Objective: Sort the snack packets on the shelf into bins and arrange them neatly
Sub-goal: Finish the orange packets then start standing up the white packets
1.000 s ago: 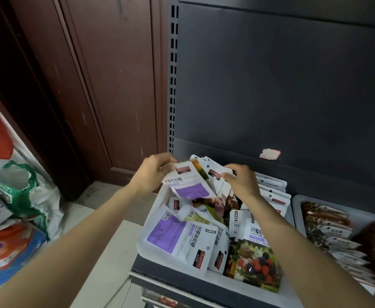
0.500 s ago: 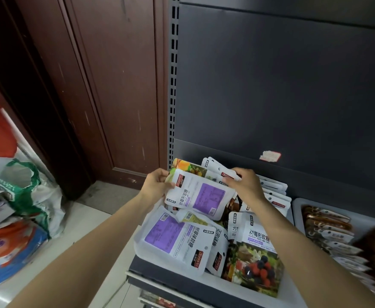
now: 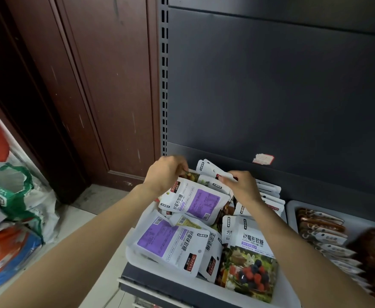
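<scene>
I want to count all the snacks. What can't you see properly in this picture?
Head view only:
- Lower packets in the white bin: buried under the top ones.
- Packets behind the right hand: covered by it.
- Left hand fingertips: motion-blurred, grip unclear.
- Second bin: blurred and cut off by the right edge.
- Small print on the purple-label packet: too small.

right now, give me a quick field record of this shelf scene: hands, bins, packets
left hand: pinching a packet top at the back of the bin
right hand: gripping the upright white packets
bin: white, mixed packets, untidy
purple packet: lying back-side up on the pile
berry packet: front right, face up
right bin: neat row of brown packets
sticker: on the back panel
</scene>
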Motion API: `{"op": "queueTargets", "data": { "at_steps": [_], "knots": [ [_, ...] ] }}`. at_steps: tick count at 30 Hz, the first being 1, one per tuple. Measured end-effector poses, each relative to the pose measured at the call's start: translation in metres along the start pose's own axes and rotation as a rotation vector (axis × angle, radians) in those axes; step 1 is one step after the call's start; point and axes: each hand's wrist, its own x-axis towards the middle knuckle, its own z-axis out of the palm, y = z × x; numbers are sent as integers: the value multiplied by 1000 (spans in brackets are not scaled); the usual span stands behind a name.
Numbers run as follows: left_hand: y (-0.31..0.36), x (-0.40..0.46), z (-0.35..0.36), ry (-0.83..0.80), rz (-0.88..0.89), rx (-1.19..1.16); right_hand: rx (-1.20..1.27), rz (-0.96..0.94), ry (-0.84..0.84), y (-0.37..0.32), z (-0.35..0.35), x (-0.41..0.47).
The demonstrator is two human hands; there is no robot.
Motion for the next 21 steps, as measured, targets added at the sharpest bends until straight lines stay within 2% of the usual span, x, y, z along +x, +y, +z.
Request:
{"op": "queueTargets", "data": {
  "at_steps": [5, 7, 9, 12, 14, 16, 21],
  "knots": [
    [-21, -14, 5, 176, -273, -439, 71, 66, -28, -9, -1, -1],
    [-26, -21, 11, 190, -355, -530, 94, 68, -55, -10, 0, -4],
    [-29, -27, 18, 128, -386, -420, 28, 23, -69, -7, 2, -6],
    [-22, -29, 15, 66, -318, 156, -115, 4, -45, -3, 9, -3],
    [-15, -22, 8, 14, -249, 342, -133, -2, -20, -6, 13, 0],
    [-13, -15, 4, -28, -247, 293, -114, -18, 9, -10, 11, 0],
    [-24, -19, 7, 29, -372, -23, 0, -80, 72, -15, 8, 0]
  ]
}}
